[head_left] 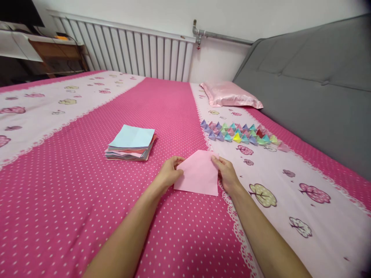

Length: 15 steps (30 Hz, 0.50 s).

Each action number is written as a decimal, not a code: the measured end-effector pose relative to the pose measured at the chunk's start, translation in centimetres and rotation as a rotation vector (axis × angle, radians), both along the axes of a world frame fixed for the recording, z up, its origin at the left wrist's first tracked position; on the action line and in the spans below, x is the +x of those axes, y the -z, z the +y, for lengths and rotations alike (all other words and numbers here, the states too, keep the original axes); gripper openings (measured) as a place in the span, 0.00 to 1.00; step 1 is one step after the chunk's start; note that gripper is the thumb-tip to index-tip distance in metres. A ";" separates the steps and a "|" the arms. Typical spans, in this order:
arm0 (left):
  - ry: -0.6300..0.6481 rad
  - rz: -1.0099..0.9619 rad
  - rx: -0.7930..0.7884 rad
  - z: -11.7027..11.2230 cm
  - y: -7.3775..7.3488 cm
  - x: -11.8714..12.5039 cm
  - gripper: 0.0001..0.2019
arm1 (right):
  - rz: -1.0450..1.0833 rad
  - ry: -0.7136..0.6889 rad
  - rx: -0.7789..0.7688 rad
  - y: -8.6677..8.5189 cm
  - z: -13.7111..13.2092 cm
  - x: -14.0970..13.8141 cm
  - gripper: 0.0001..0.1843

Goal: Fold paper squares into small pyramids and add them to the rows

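A sheet of pink paper (198,173) is held between my two hands, low over the bed. Its upper left corner looks folded or curled, so the top edge slants there. My left hand (171,172) grips the left side, thumb on the front and fingers behind. On the opposite side, my right hand (227,173) pinches the upper right edge with its thumb in front. To the left lies a stack of coloured paper (131,139), light blue on top. Several small folded paper boats (237,136) in many colours stand in rows at the right.
Beneath everything is a bed with a pink dotted bedspread (87,185). A pink satin pillow (230,94) lies at the back right, near a grey padded headboard (315,85). A white radiator (130,50) lines the wall; a wooden desk (58,54) stands at the far left.
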<state>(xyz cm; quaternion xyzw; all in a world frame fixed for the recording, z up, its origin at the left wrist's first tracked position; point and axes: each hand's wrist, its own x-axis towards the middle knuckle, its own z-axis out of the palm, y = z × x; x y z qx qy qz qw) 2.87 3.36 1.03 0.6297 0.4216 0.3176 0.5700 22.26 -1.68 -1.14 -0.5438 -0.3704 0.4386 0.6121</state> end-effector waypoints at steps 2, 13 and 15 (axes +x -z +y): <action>-0.002 -0.038 -0.004 0.0 -0.4 -0.1 0.21 | 0.083 -0.022 0.025 -0.4 -0.2 -0.1 0.21; -0.419 -0.172 0.243 1.0 -0.6 -0.5 0.22 | 0.146 -0.062 -0.117 -0.8 -0.5 -1.1 0.13; -0.440 0.005 0.288 1.1 -0.1 -0.7 0.23 | 0.050 -0.023 -0.170 -0.5 -0.5 -1.3 0.10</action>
